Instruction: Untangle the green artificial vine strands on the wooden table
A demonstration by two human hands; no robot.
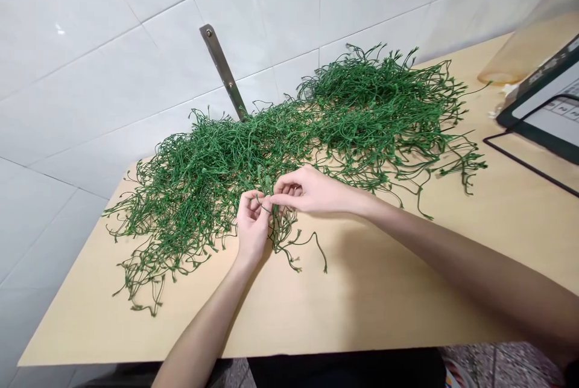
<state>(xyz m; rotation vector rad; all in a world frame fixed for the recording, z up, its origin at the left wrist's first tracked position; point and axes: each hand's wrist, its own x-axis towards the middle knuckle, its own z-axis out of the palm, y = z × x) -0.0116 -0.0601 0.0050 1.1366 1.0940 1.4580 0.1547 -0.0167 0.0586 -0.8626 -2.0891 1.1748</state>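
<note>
A big heap of thin green plastic plant sprigs (253,152) lies spread across the pale wooden table (371,297). Both hands meet at the heap's near edge. My left hand (251,225) has its fingers curled and pinches one green sprig (289,243), whose branching strands hang toward me. My right hand (307,190) comes in from the right and pinches the same sprig near its top, fingertips touching those of the left hand.
A white tiled wall rises behind the table, with a slanted metal bracket (224,71) fixed to it. At the far right stand a dark-framed printed sheet (549,107), a thin black wire frame (520,162) and a clear plastic container (529,44).
</note>
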